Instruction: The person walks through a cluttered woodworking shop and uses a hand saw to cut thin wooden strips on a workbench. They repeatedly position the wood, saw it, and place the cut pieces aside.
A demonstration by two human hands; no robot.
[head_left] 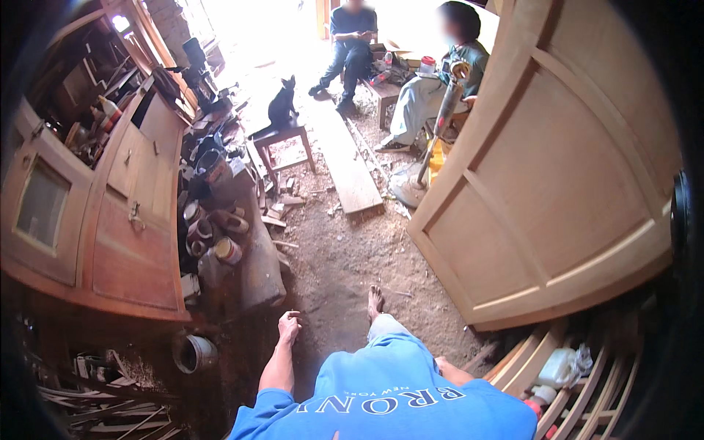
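My left hand point(290, 327) hangs low in front of me, over the dirt floor. Its fingers are loosely bent and a little apart, and I see nothing held in them. The closest thing to it is a long wooden log or thick board point(262, 271), with paint cans and jugs point(228, 251) beside it. On my right, only part of the forearm point(455, 372) shows past my blue shirt; the hand itself is hidden. One bare foot point(375, 299) is forward on the ground.
A large wooden panelled door point(546, 183) leans at the right, above curved wood strips point(587, 389). Wooden cabinets point(136, 249) line the left. Ahead are a plank point(352, 180), a black cat point(281, 110) on a stool point(302, 134), and two seated people point(352, 33).
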